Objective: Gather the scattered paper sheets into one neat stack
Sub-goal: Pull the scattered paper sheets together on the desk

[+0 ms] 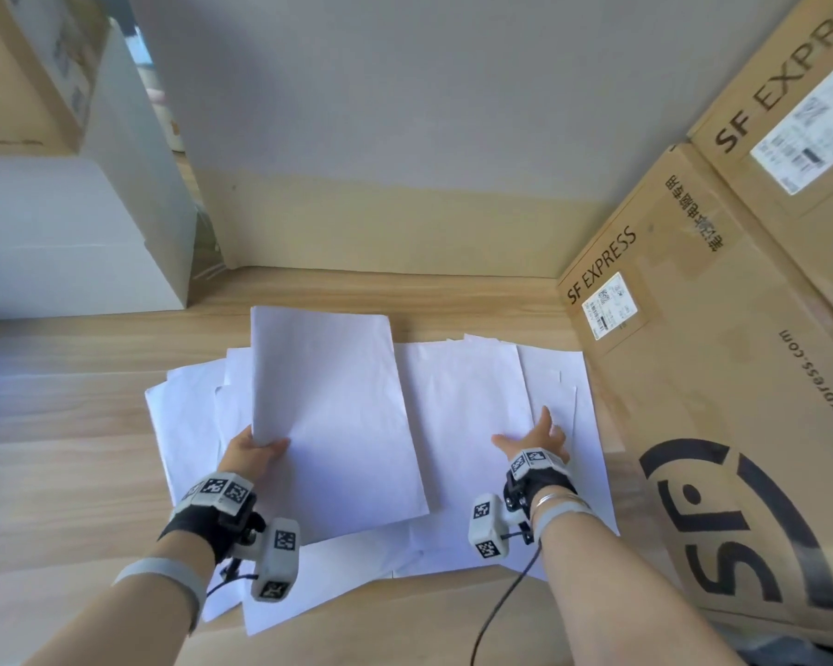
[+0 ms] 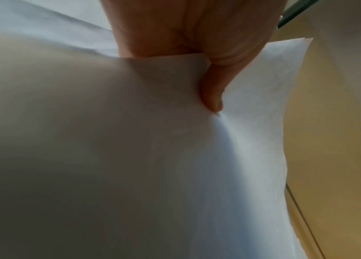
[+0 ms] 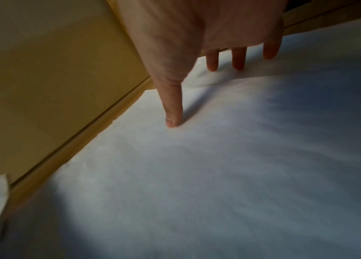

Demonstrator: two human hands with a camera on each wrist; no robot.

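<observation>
Several white paper sheets (image 1: 458, 401) lie overlapping on the wooden floor. My left hand (image 1: 253, 454) pinches the near left corner of a thin bundle of sheets (image 1: 328, 401) lifted above the others; in the left wrist view the thumb (image 2: 213, 98) presses on this bundle (image 2: 252, 122), with the other fingers hidden beneath. My right hand (image 1: 535, 437) rests with straight, spread fingers on the flat sheets at the right; its fingertips (image 3: 173, 121) touch the paper (image 3: 219, 166).
Large cardboard boxes (image 1: 722, 358) stand close on the right, touching the sheets' edge. A white box (image 1: 68, 242) sits at back left, another cardboard box above it. A wall with a beige skirting (image 1: 381, 228) runs behind. Bare wooden floor (image 1: 59, 449) lies to the left.
</observation>
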